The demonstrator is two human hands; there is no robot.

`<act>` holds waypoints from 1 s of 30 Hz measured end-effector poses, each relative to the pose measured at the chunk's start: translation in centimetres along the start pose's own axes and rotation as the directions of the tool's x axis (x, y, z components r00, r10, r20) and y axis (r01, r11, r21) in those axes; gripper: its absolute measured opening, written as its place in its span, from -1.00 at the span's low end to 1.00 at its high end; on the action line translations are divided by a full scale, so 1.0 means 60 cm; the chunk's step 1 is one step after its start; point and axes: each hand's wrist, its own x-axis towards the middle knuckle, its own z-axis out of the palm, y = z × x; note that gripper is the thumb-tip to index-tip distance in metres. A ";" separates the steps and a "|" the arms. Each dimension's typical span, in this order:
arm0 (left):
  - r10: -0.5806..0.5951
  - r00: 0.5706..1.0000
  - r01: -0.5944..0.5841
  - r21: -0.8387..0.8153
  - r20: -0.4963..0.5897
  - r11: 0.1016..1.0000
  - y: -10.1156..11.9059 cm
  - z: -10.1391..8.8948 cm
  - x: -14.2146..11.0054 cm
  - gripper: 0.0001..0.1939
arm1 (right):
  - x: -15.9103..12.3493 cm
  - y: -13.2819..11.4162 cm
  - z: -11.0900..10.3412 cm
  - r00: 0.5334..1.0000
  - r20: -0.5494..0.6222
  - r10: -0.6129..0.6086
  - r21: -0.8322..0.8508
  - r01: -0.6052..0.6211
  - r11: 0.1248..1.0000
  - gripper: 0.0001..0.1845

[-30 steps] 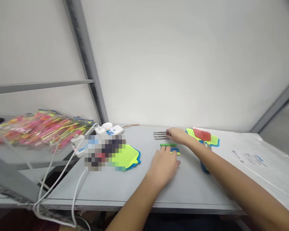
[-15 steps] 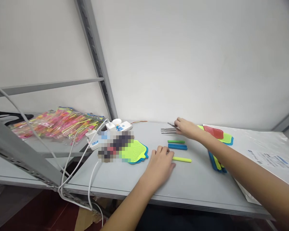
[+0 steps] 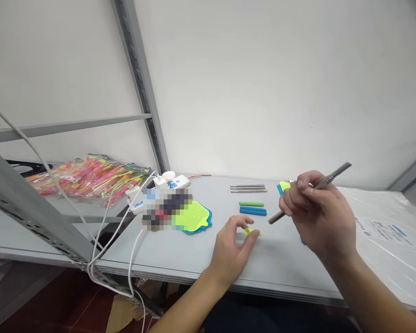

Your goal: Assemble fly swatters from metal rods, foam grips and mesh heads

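My right hand (image 3: 317, 210) is raised above the grey table (image 3: 180, 259) and pinches a thin metal rod (image 3: 333, 175) that slants up to the right. My left hand (image 3: 230, 247) rests on the table and pinches one end of a yellow tube (image 3: 253, 231). Behind it lie a blue tube (image 3: 253, 211) and a green tube (image 3: 251, 204). Further back, a few metal rods (image 3: 247, 188) lie side by side. A bit of a yellow-green swatter head (image 3: 283, 186) shows behind my right hand.
A yellow-green and blue mesh swatter head (image 3: 194, 216) lies left of the tubes beside a blurred patch. A white power strip (image 3: 173, 181) with cables (image 3: 104, 240) sits at the back left. A bag of colourful items (image 3: 86, 178) rests on the left shelf. A clear plastic sheet (image 3: 384, 231) covers the right.
My right hand has lifted one metal rod from the row at the back and brought it toward me. My left hand has closed on the end of the yellow tube.
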 end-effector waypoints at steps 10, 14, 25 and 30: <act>-0.053 0.999 0.053 -0.030 -0.009 0.998 -0.012 0.015 -0.016 -0.86 | -0.025 0.011 0.035 0.997 0.075 -0.025 0.180 0.011 0.984 -0.81; -0.053 0.999 0.053 -0.109 0.000 0.993 -0.011 0.015 -0.016 -0.87 | -0.024 0.029 0.031 0.999 0.050 -0.019 0.206 0.009 0.978 -0.79; 0.032 0.999 -0.032 -0.018 -0.012 0.999 -0.014 0.010 -0.020 -0.88 | -0.032 0.031 0.043 0.994 0.106 -0.037 0.236 0.011 0.972 -0.75; 0.031 0.999 -0.032 -0.071 -0.015 0.997 0.009 0.005 -0.015 -0.91 | -0.039 0.064 0.054 0.992 0.115 0.045 0.285 -0.077 0.955 -0.76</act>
